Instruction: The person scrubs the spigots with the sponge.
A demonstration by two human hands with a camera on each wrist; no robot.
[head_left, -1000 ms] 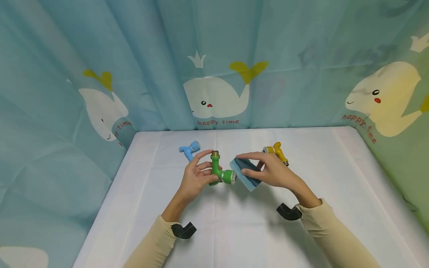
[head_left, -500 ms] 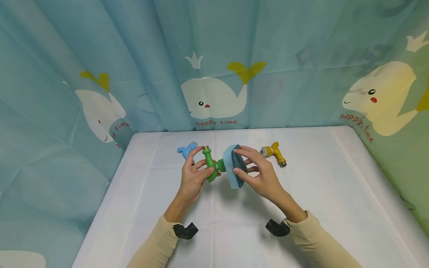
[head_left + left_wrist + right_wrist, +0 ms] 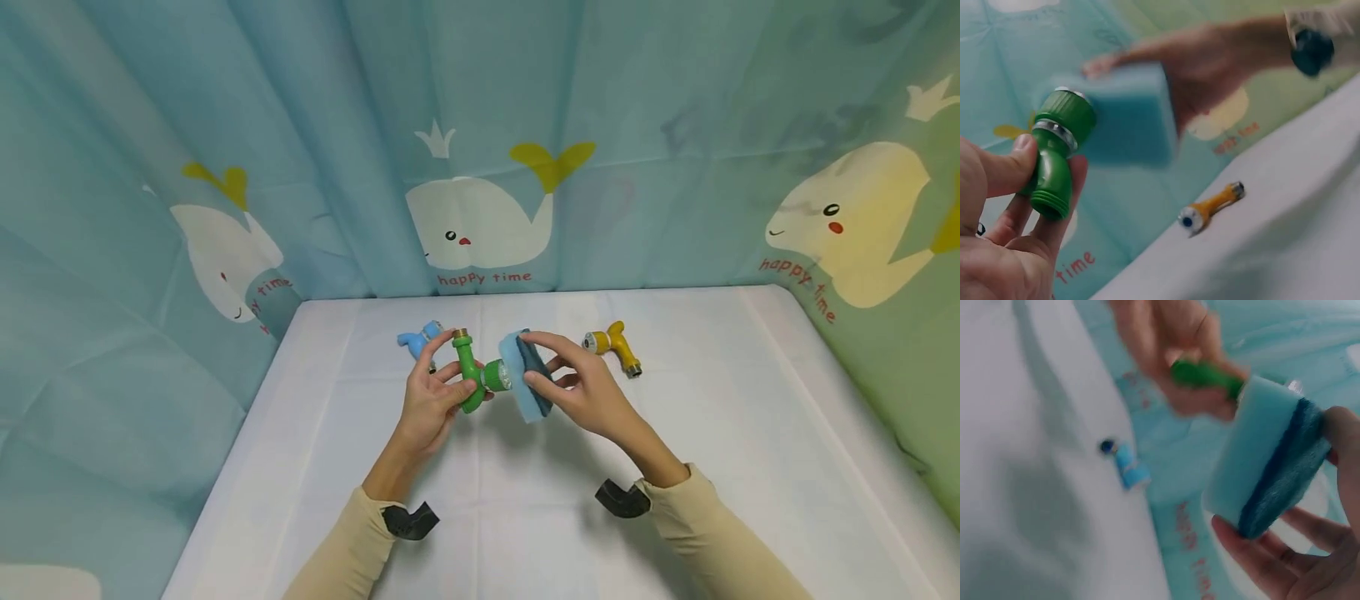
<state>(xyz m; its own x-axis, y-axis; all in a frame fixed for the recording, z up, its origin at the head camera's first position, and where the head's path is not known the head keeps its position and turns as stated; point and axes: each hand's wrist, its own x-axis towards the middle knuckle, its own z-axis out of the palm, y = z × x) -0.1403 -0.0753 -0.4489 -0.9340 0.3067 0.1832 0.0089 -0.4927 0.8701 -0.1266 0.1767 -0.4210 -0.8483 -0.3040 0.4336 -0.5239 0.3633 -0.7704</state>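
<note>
My left hand point(image 3: 429, 405) holds a green faucet point(image 3: 467, 367) above the table, its brass threaded end up and its ribbed knob facing right. In the left wrist view the thumb presses on the body of the green faucet point(image 3: 1054, 162). A light-blue sponge point(image 3: 521, 377) with a darker scouring side is pinched by my right hand point(image 3: 588, 387), soft side toward the knob. In the head view sponge and knob are very close; whether they touch I cannot tell. The right wrist view shows the fingers on the edges of the sponge point(image 3: 1266, 456).
A blue faucet point(image 3: 417, 340) lies on the table behind the left hand, partly covered by it. Behind the right hand lies a yellow faucet point(image 3: 617, 343). The white-covered table point(image 3: 555, 533) ends at a curtain point(image 3: 645, 208) printed with whales.
The right hand has brought the sponge left to the green faucet's knob, then drawn slightly back. The left hand has tilted the faucet and shifted a little left.
</note>
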